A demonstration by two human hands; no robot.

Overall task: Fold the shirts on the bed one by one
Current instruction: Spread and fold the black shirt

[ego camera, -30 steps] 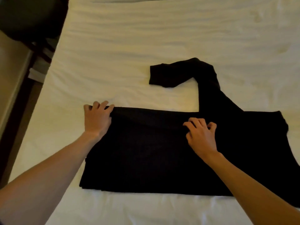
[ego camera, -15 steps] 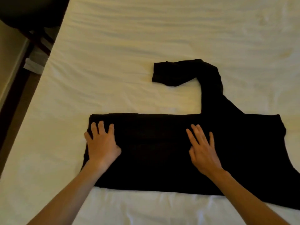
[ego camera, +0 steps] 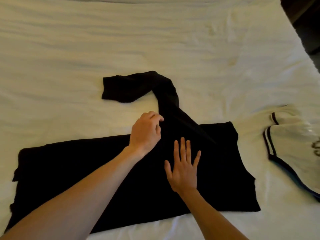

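Black shirt (ego camera: 86, 170) (one), white shirt (ego camera: 294, 135), two hands.

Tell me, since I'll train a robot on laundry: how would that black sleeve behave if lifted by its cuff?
Probably floppy: the sleeve already lies bent in a curve across the bed. Likely light, thin fabric lying flat. It would probably drag the black shirt unless the right hand pins it.

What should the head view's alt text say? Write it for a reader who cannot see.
A person's right hand presses flat on a half-folded black shirt on a white bed while the left hand grips its long sleeve. A white shirt with dark trim lies to the right.
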